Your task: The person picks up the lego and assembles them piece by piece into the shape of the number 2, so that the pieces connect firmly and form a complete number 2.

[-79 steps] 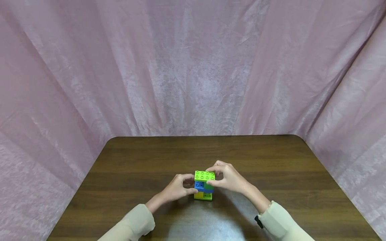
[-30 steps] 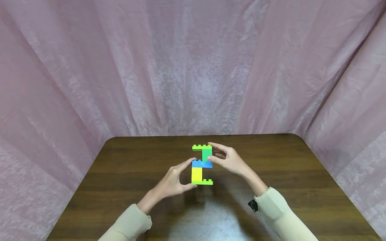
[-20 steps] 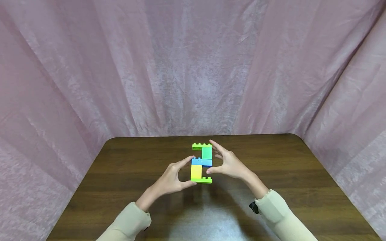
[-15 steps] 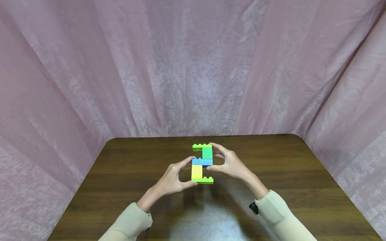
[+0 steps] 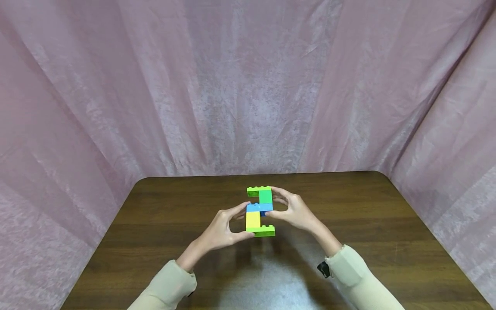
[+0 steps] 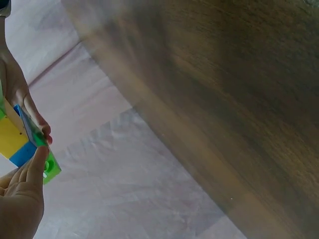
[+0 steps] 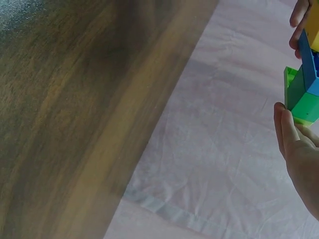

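Observation:
Both hands hold up a joined stack of toy building bricks over the table. From top to bottom in the head view, it has a lime plate (image 5: 253, 189), a green brick (image 5: 265, 196), a blue brick (image 5: 258, 207), a yellow brick (image 5: 253, 219) and another lime plate (image 5: 265, 231). My left hand (image 5: 217, 231) grips the left side, thumb at the lower lime plate and index finger at the blue brick. On the right side, my right hand (image 5: 297, 211) has its thumb at the blue brick and fingers by the green brick, also seen in the right wrist view.
A brown wooden table (image 5: 186, 202) with rounded far corners lies below the hands. Pink curtains (image 5: 248, 94) hang behind it and along both sides. Light reflects off the table's near middle (image 5: 267, 288).
The stack has risen from lower down and tipped so its side faces the head camera. My right thumb has moved down from the green brick to the blue one. Lately the stack tilts slightly.

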`<action>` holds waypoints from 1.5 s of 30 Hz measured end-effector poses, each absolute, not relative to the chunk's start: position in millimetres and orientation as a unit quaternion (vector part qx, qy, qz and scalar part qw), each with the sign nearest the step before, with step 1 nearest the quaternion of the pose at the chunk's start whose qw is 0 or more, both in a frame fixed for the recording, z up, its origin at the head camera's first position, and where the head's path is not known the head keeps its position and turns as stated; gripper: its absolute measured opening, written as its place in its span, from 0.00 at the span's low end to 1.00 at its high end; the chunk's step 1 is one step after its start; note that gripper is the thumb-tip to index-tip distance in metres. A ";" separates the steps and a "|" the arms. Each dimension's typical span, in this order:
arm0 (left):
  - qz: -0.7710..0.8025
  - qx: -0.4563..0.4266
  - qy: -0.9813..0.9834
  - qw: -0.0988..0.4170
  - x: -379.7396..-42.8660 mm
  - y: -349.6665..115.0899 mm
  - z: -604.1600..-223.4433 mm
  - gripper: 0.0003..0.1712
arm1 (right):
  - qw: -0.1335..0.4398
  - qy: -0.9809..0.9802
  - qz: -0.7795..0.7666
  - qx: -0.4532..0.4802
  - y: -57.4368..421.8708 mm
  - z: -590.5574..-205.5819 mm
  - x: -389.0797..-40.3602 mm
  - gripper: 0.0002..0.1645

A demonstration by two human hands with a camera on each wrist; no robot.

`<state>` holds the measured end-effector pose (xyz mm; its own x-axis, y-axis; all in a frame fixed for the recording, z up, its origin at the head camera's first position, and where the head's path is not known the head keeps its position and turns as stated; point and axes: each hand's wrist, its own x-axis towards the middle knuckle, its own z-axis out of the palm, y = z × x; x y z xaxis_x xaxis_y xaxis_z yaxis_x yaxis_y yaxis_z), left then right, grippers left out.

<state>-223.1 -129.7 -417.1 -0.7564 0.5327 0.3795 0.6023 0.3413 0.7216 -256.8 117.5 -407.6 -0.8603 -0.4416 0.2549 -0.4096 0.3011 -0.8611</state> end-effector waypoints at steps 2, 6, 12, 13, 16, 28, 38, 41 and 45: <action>-0.456 -0.346 -0.819 0.035 -223.6 -129.8 -417.5 0.44 | 0.018 0.808 -0.528 -0.260 117.4 -407.5 -256.7 0.43; -0.456 -0.348 -0.818 0.033 -224.3 -129.5 -416.7 0.43 | 0.016 0.810 -0.527 -0.257 117.3 -407.1 -256.8 0.43; -0.455 -0.346 -0.820 0.028 -225.6 -129.0 -415.7 0.43 | 0.019 0.808 -0.531 -0.254 117.8 -408.4 -257.8 0.44; -0.454 -0.345 -0.821 0.026 -225.9 -128.9 -416.0 0.43 | 0.022 0.807 -0.532 -0.254 118.1 -409.2 -257.9 0.44; -0.451 -0.344 -0.823 0.017 -227.0 -128.8 -417.7 0.43 | 0.036 0.809 -0.532 -0.248 119.4 -412.6 -258.5 0.43; -0.420 -0.320 -0.849 -0.036 -234.0 -130.1 -422.2 0.47 | 0.065 0.828 -0.508 -0.226 119.3 -425.4 -262.2 0.46; -0.394 -0.275 -0.872 -0.096 -247.9 -126.5 -439.0 0.48 | 0.091 0.878 -0.422 -0.204 110.2 -447.8 -268.9 0.50; -0.374 -0.266 -0.882 -0.105 -252.0 -124.9 -444.8 0.47 | 0.091 0.894 -0.395 -0.192 105.8 -453.9 -270.0 0.49; -0.351 -0.264 -0.892 -0.111 -256.6 -123.0 -452.3 0.45 | 0.095 0.903 -0.379 -0.181 101.3 -458.8 -271.3 0.48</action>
<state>-256.6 -123.0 -452.3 -0.8364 0.5480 -0.0123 0.3926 0.6146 0.6842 -271.3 101.3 -458.8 -0.9167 -0.3982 -0.0345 -0.2544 0.6479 -0.7180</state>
